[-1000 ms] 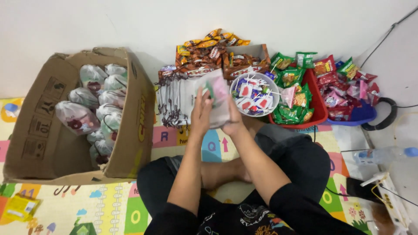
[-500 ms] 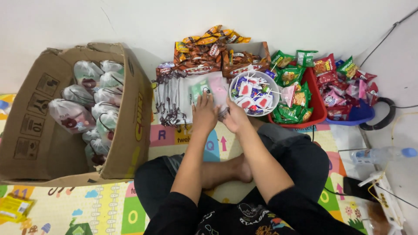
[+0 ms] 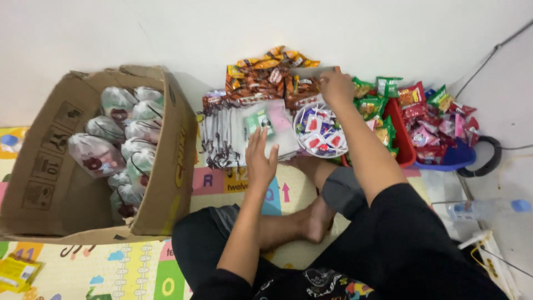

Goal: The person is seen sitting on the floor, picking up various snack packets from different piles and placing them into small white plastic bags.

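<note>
A big brown cardboard box (image 3: 100, 155) lies open on its side on the colourful alphabet play mat (image 3: 222, 180), packed with filled translucent drawstring goodie bags (image 3: 114, 133). To the right a red plastic tray (image 3: 402, 136) holds green and red snack packets, and behind the middle stands a small cardboard carton of brown and orange wrapped chocolate bars (image 3: 266, 78). A stack of empty translucent drawstring pouches (image 3: 244, 130) rests flat on the mat, just beside a white round bowl of lollipops (image 3: 322, 130).

The step in hand looks like filling the top pouch, which already shows a green packet inside. The left hand (image 3: 261, 158) rests spread wide, fingers at the pouch's near edge, steadying it. The right hand (image 3: 336, 86) reaches past the bowl to the carton's rim, fingers curled; whether it grips anything cannot be told. Next calls for picking one bar and slipping it into the pouch mouth.
</note>
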